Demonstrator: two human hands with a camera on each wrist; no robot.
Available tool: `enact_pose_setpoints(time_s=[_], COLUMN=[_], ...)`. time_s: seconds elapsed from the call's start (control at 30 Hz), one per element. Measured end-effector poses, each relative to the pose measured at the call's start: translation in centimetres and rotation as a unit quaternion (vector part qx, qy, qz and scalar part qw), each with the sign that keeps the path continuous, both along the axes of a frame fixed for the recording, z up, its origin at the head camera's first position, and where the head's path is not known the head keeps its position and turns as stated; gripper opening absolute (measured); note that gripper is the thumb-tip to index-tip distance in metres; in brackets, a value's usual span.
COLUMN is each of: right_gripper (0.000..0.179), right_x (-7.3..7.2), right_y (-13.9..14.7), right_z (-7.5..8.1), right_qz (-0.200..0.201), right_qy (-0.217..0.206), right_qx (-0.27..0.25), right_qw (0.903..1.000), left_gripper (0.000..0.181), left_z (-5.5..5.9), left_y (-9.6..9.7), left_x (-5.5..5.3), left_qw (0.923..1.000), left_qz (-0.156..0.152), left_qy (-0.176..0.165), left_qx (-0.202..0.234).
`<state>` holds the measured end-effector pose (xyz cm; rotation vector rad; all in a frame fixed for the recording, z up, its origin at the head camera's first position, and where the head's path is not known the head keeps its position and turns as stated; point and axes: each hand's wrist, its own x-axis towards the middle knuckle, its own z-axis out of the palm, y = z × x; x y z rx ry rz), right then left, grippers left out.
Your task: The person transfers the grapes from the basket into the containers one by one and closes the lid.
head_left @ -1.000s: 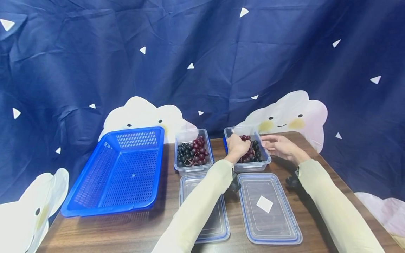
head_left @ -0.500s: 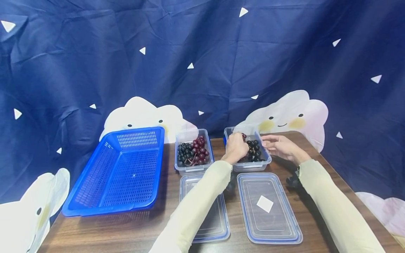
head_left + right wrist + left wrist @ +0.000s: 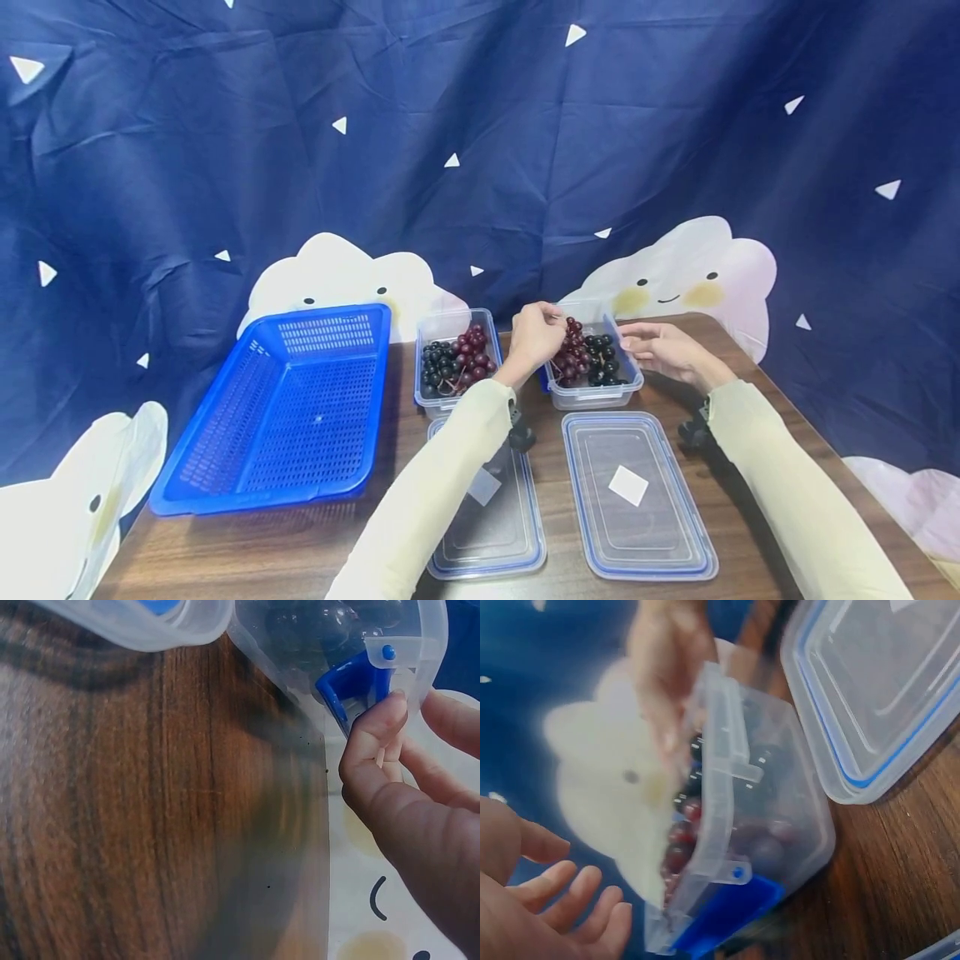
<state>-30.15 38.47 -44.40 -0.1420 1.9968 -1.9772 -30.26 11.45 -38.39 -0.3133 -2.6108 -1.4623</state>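
Observation:
Red grapes point(image 3: 572, 358) and black grapes point(image 3: 604, 360) lie side by side in the right clear food container point(image 3: 596, 402). My left hand point(image 3: 536, 335) is over its left rim; in the left wrist view its fingers point(image 3: 592, 907) are loosely spread beside the container, holding nothing. On the opposite side, my right hand point(image 3: 663, 352) holds the container's wall. The right wrist view shows bent fingers point(image 3: 375, 735) at the hanging blue latch point(image 3: 352, 686), with the thumb by the rim. To the left, a second food container point(image 3: 435, 406) also contains black and red grapes.
A large blue plastic basket point(image 3: 381, 408) stands at left on the wooden table point(image 3: 255, 554). Two clear lids with blue seals, the left lid point(image 3: 491, 546) and the right lid point(image 3: 652, 533), lie in front of the containers. A navy curtain point(image 3: 480, 100) hangs behind.
My left hand has withdrawn from inside the right container toward its left rim, uncovering the red grapes. The right hand has stayed at the container's right side.

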Motion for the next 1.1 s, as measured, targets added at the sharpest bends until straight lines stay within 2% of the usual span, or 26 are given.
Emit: enact_pose_setpoints(time_s=[0.23,0.37,0.53,0.63,0.7,0.8,0.93,1.1], right_gripper=[0.052,0.06,0.067,0.068,0.067,0.061,0.055,0.049], right_x=[-0.1,0.2,1.1,2.3,3.4,5.5,8.5,11.7], right_y=[-0.4,-0.4,-0.3,-0.4,-0.4,-0.6,-0.6,-0.1], right_z=[0.1,0.4,1.5,2.6,3.3,4.0,4.4,3.9], right_qz=[-0.002,-0.013,-0.025,-0.024,-0.018,-0.005,0.019,0.05], right_qy=[0.0,0.001,0.013,0.032,0.053,0.082,0.11,0.106], right_qx=[0.012,0.049,0.131,0.177,0.207,0.243,0.273,0.292], right_qw=[0.9999,0.9987,0.9909,0.9834,0.9768,0.9664,0.9554,0.9491], left_gripper=[0.016,0.014,0.016,0.016,0.017,0.016,0.016,0.022], left_z=[2.0,2.6,2.1,1.1,0.3,-1.1,-2.5,-4.3], left_y=[-2.9,-4.5,-6.2,-7.0,-7.3,-7.5,-7.3,-6.9], left_x=[1.8,3.2,5.3,6.8,7.8,9.3,11.1,13.0], left_qw=[0.9984,0.9968,0.996,0.9924,0.9855,0.9712,0.9545,0.9281], left_qz=[-0.009,-0.016,-0.033,-0.062,-0.093,-0.145,-0.202,-0.252], left_qy=[-0.001,-0.016,-0.029,-0.064,-0.107,-0.168,-0.215,-0.271], left_qx=[0.056,0.076,0.078,0.085,0.093,0.086,0.045,0.042])
